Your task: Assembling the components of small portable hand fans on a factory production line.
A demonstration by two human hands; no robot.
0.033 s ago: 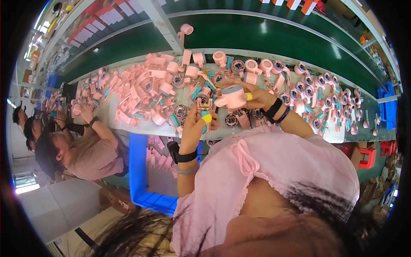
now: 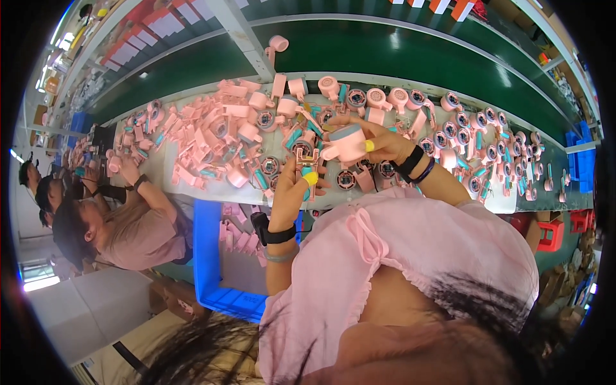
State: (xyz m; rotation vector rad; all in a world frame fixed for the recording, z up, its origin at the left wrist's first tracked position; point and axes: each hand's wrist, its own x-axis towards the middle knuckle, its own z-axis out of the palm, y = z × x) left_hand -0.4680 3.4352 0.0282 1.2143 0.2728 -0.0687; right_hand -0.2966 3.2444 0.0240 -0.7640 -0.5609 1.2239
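Note:
My right hand is closed round a round pink fan head with a grey ring along its top. It is tilted, its narrow stub pointing left toward my other hand. My left hand pinches a slim pink handle part with teal inside it, held upright just left of the fan head. Whether the two parts touch I cannot tell. Yellow covers sit on both thumbs. Behind and around my hands lie more pink housings and round open heads with dark insides.
A heap of pink shells covers the table's left part; several round heads spread over the right. Below the table edge stands a blue crate with pink parts. A co-worker works at the left. A metal post rises behind the table.

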